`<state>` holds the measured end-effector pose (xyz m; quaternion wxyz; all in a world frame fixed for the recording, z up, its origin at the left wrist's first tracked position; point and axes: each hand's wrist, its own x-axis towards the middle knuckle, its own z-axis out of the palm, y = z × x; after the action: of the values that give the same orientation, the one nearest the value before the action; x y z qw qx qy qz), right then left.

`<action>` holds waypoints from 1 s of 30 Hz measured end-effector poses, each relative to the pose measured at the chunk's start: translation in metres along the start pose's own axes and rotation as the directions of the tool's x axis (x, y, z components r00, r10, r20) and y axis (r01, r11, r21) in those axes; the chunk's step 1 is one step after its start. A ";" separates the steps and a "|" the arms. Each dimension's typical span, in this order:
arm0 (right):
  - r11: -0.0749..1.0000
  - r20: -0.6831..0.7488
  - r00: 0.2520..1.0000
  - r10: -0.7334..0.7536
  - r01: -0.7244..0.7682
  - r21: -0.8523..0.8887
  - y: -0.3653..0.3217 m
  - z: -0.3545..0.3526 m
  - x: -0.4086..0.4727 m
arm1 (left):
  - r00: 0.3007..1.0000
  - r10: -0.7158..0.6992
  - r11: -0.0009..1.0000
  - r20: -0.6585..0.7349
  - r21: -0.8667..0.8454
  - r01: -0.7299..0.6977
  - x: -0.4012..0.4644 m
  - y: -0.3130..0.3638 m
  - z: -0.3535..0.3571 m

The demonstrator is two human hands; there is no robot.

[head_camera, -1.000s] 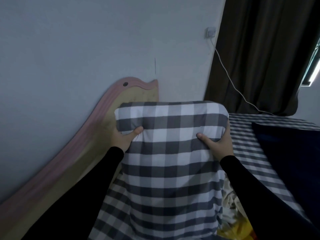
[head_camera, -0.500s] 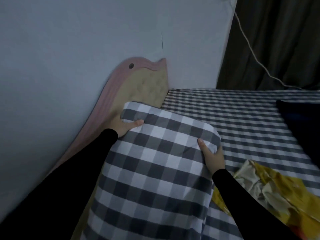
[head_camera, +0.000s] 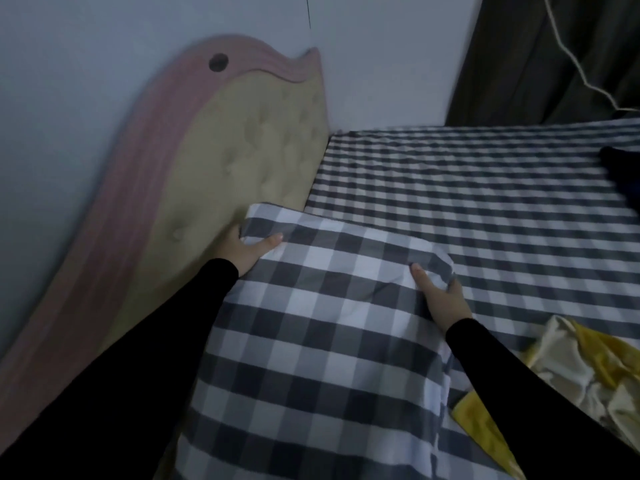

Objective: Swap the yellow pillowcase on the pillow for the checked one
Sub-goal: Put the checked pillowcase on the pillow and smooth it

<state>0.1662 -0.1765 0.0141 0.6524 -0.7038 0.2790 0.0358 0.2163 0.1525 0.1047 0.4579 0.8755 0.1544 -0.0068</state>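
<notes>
The pillow (head_camera: 322,327) wears the grey-and-white checked pillowcase and lies low on the bed beside the headboard. My left hand (head_camera: 244,249) grips its far left corner, thumb on top and fingers hidden underneath. My right hand (head_camera: 441,297) grips the far right corner the same way, with the cloth bunched over the fingers. The yellow pillowcase (head_camera: 568,382) lies crumpled on the sheet at the lower right, apart from the pillow.
A pink and cream padded headboard (head_camera: 242,150) leans along the wall on the left. The checked bedsheet (head_camera: 485,202) spreads to the right. A dark blanket (head_camera: 623,168) sits at the right edge. A dark curtain (head_camera: 554,57) and a white cable (head_camera: 585,84) hang behind.
Both hands have lowered the pillow from upright in the air down onto the bed by the headboard. My view has tilted down with it.
</notes>
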 end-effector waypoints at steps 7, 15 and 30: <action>0.733 0.027 0.977 -0.211 0.176 -0.657 0.055 0.048 0.033 | 0.998 0.038 0.791 0.052 0.608 -0.061 0.014 -0.086 0.096; 0.482 0.362 0.890 -0.276 0.454 -0.749 0.097 0.136 0.030 | 0.958 0.032 0.655 0.284 0.719 -0.235 0.010 -0.121 0.164; 0.621 0.006 0.998 -0.065 0.046 -0.782 0.143 0.112 0.025 | 0.959 -0.283 0.898 0.000 0.351 0.265 -0.005 -0.200 0.114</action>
<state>0.1597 -0.0796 -0.1416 0.2797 -0.9258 0.2213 0.1254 0.1713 0.1666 -0.1209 0.2941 0.9116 0.2607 -0.1206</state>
